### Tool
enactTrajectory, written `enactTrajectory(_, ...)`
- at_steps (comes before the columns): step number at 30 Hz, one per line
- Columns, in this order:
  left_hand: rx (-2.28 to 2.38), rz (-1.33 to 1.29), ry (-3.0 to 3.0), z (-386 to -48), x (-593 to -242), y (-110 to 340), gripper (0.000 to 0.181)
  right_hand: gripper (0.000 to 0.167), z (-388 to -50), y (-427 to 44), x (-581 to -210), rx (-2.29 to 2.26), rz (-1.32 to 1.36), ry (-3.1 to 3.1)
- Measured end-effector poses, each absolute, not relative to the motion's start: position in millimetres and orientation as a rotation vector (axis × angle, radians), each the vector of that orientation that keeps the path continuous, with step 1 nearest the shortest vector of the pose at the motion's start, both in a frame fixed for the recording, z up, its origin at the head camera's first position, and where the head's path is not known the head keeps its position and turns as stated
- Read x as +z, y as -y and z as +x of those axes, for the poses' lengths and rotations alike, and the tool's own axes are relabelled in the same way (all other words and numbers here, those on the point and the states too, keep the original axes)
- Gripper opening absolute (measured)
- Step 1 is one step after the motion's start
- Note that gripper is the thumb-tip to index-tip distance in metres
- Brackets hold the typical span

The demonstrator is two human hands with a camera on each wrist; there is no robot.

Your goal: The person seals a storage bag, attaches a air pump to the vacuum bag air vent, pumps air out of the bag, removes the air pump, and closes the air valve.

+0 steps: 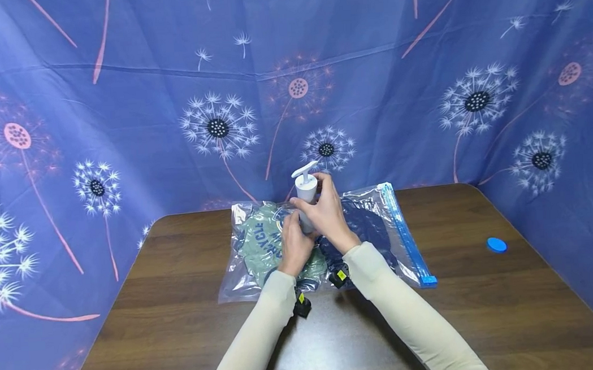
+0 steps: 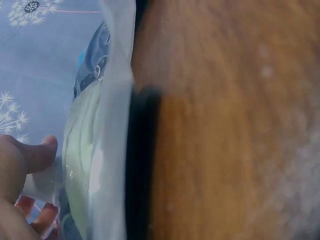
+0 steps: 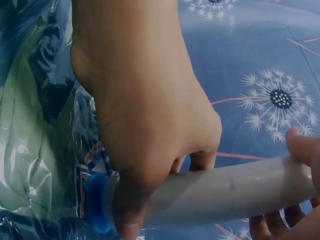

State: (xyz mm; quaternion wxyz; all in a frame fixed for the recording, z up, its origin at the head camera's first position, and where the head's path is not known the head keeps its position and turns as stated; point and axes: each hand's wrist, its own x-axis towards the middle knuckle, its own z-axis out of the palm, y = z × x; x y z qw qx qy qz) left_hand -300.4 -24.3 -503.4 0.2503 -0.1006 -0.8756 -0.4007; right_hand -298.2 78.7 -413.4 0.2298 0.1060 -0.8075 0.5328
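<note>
A clear plastic storage bag [image 1: 228, 288] lies on the table, with a folded light green garment [image 1: 259, 238] and a dark navy garment [image 1: 372, 225] inside. Over its middle stands a white hand pump [image 1: 304, 191] with a T-shaped handle [image 1: 304, 169] on top, tilted slightly. My left hand [image 1: 296, 244] grips the pump low down, close to a blue ring [image 3: 96, 202] against the bag. Higher on the barrel [image 3: 230, 192], my right hand [image 1: 328, 210] holds it with curled fingers. Whether the pump's bottom is seated on the ring is hard to tell.
A blue zip strip [image 1: 407, 237] with a blue slider [image 1: 428, 281] runs along the bag's right edge. A round blue cap [image 1: 496, 244] lies on the wooden table [image 1: 183, 328] to the right. Behind the table hangs a blue dandelion-print cloth [image 1: 372, 90].
</note>
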Motion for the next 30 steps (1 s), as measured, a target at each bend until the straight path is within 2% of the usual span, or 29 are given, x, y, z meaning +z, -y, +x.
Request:
enactTrajectory(5,-1.110,-0.285,2.413,-302.3,-506.1,28.1,0.066,0.072,-301.5,-82.5,-413.0,1.537,0.318,2.255)
enactTrajectory(11,-1.147,-0.432,2.521,-301.1,-500.8,44.8,0.075,0.061,-305.1,-91.1,-405.6,1.611,0.435,2.297)
enactTrajectory(19,-0.866,-0.478,2.761,-285.5,-490.0,86.0,0.074,0.062,-306.5,-99.1,-398.7,1.649,0.555,2.332)
enactTrajectory(25,-0.531,-0.420,2.989,-265.0,-482.7,111.0,0.094,0.062,-304.6,-104.5,-389.6,1.657,0.572,2.326)
enactTrajectory(30,-0.438,-0.405,3.143,-249.7,-482.2,123.2,0.106,0.062,-301.9,-115.2,-381.6,1.625,0.550,2.345)
